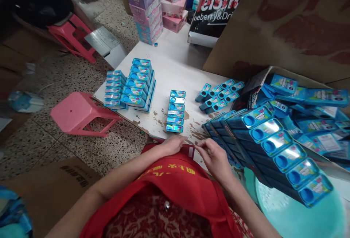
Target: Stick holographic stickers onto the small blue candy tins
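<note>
My left hand (172, 144) and my right hand (214, 156) meet at the near edge of the white table (175, 61). Both are curled and pinch the top hem of my red apron (175, 179), on either side of a small white tag (191, 152). Just beyond my hands stands a short row of blue toy boxes (175, 111). A long leaning row of the same blue boxes (276, 147) lies right of my right hand, close to it.
Stacks of blue boxes (131, 85) stand at the table's left edge, and small ones (218, 94) at centre right. A cardboard carton (308, 103) full of boxes lies at right. Two pink stools (79, 114) stand on the speckled floor, a teal stool (298, 216) near right.
</note>
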`<state>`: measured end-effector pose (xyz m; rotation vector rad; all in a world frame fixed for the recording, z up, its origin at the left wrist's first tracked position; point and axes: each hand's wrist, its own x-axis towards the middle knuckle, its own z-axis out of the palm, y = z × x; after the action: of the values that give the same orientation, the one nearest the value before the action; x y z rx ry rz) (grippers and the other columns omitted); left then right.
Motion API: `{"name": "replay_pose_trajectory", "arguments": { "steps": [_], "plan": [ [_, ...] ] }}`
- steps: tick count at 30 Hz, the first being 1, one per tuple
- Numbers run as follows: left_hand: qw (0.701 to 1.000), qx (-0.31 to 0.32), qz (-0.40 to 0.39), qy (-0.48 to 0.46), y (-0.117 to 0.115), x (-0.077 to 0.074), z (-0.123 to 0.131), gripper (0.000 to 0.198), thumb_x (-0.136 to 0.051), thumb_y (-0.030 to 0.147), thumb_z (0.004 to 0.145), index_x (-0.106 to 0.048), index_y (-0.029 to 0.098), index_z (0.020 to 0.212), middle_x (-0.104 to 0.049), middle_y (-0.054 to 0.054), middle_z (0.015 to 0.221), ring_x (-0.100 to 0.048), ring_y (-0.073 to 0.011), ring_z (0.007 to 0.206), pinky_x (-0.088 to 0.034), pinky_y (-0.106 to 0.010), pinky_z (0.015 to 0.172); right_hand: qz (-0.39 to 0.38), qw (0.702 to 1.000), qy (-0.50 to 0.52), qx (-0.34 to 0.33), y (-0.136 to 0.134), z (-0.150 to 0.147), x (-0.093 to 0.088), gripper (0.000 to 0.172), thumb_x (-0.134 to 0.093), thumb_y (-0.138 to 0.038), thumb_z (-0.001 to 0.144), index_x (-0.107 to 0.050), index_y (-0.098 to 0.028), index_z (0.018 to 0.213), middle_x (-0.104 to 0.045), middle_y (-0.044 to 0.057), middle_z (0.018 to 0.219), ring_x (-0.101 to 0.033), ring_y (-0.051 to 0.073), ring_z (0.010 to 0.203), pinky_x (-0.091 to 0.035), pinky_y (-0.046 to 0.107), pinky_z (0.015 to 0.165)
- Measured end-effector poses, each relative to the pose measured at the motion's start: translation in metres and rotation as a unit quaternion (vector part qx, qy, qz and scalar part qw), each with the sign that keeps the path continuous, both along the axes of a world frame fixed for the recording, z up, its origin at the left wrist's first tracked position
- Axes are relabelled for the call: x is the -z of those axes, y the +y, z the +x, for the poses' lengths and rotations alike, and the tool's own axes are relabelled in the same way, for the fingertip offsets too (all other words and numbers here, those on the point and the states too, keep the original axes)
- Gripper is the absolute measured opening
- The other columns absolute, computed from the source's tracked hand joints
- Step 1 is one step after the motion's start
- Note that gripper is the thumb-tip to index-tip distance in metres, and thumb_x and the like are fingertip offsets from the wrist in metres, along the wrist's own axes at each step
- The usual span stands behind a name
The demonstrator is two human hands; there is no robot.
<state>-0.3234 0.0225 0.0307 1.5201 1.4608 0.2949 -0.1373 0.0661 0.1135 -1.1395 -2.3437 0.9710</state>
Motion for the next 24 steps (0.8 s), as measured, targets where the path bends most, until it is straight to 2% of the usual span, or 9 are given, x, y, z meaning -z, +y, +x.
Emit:
{"name": "replay_pose_trajectory", "arguments": {
  "steps": [1,3,6,8,9,11,14,19,24],
  "plan": [
    [0.998,-0.036,0.014,-0.045,-0.007,-0.007,-0.005,0.037,-0.044,0.019,0.086,-0.060,0.019,0.119,-0.065,-0.008,0.118,-0.057,-0.0224,0.111,-0.041,-0.035,0.099,-0.018,0.999,0.021,0.020,0.004,-0.007,-0.004,0.024,-0.049,-0.038,0.091,-0.056,-0.021,0.076,-0.060,0.002,0.072,-0.056,0.015,0.069,-0.043,0.026,0.065],
    [0.975,-0.162,0.016,-0.150,-0.018,-0.022,-0.015,0.037,-0.041,0.025,0.089,-0.058,0.019,0.121,-0.064,-0.008,0.120,-0.058,-0.0209,0.110,-0.042,-0.036,0.100,-0.047,0.996,0.056,0.048,0.014,-0.023,-0.010,0.025,-0.052,-0.041,0.089,-0.056,-0.021,0.074,-0.060,0.001,0.071,-0.055,0.014,0.066,-0.044,0.025,0.064],
    [0.876,-0.351,0.018,-0.329,-0.021,-0.039,-0.031,0.048,-0.040,0.046,0.091,-0.049,0.017,0.129,-0.056,-0.014,0.129,-0.058,-0.0228,0.110,-0.047,-0.037,0.093,-0.090,0.988,0.109,0.068,0.027,-0.048,-0.012,0.025,-0.057,-0.041,0.085,-0.056,-0.020,0.073,-0.060,-0.001,0.068,-0.054,0.012,0.063,-0.044,0.024,0.063],
    [0.822,-0.386,0.036,-0.417,-0.012,-0.044,-0.040,0.059,-0.054,0.053,0.082,-0.047,0.018,0.129,-0.049,-0.016,0.136,-0.056,-0.0254,0.114,-0.051,-0.036,0.087,-0.124,0.979,0.144,0.072,0.034,-0.063,-0.007,0.025,-0.061,-0.041,0.081,-0.056,-0.019,0.072,-0.059,-0.002,0.067,-0.053,0.011,0.062,-0.044,0.024,0.062],
    [0.812,-0.390,0.040,-0.432,-0.006,-0.045,-0.043,0.061,-0.063,0.052,0.075,-0.051,0.018,0.124,-0.053,-0.016,0.132,-0.058,-0.0252,0.111,-0.052,-0.033,0.082,-0.144,0.974,0.157,0.072,0.038,-0.069,-0.003,0.026,-0.062,-0.042,0.080,-0.056,-0.018,0.071,-0.059,-0.002,0.066,-0.053,0.011,0.061,-0.043,0.023,0.062],
    [0.815,-0.411,0.027,-0.407,0.008,-0.042,-0.049,0.051,-0.074,0.046,0.065,-0.060,0.014,0.102,-0.066,-0.011,0.102,-0.064,-0.0204,0.089,-0.053,-0.027,0.069,-0.190,0.964,0.171,0.078,0.044,-0.082,0.009,0.029,-0.064,-0.045,0.076,-0.056,-0.018,0.071,-0.059,-0.002,0.064,-0.052,0.011,0.058,-0.043,0.023,0.059],
    [0.827,-0.458,0.007,-0.325,0.028,-0.033,-0.059,0.035,-0.071,0.042,0.065,-0.059,0.012,0.076,-0.059,0.000,0.060,-0.058,-0.0117,0.057,-0.046,-0.022,0.053,-0.241,0.947,0.185,0.105,0.053,-0.099,0.033,0.034,-0.067,-0.049,0.069,-0.056,-0.017,0.071,-0.059,-0.002,0.063,-0.052,0.011,0.058,-0.042,0.024,0.057],
    [0.864,-0.433,0.051,-0.250,0.053,-0.013,-0.081,0.020,-0.063,0.028,0.070,-0.060,0.013,0.083,-0.057,0.003,0.063,-0.053,-0.0090,0.057,-0.043,-0.021,0.055,-0.253,0.934,0.168,0.190,0.070,-0.127,0.067,0.029,-0.065,-0.046,0.069,-0.057,-0.018,0.071,-0.058,-0.001,0.064,-0.052,0.014,0.061,-0.044,0.027,0.061],
    [0.917,-0.381,0.094,-0.079,0.076,0.003,-0.100,0.010,-0.055,0.016,0.074,-0.056,0.016,0.083,-0.051,0.005,0.061,-0.051,-0.0104,0.060,-0.040,-0.021,0.059,-0.095,0.961,0.053,0.255,0.085,-0.144,0.076,0.015,-0.065,-0.033,0.069,-0.063,-0.018,0.067,-0.055,0.006,0.084,-0.050,0.022,0.088,-0.042,0.036,0.083]
  ]
}}
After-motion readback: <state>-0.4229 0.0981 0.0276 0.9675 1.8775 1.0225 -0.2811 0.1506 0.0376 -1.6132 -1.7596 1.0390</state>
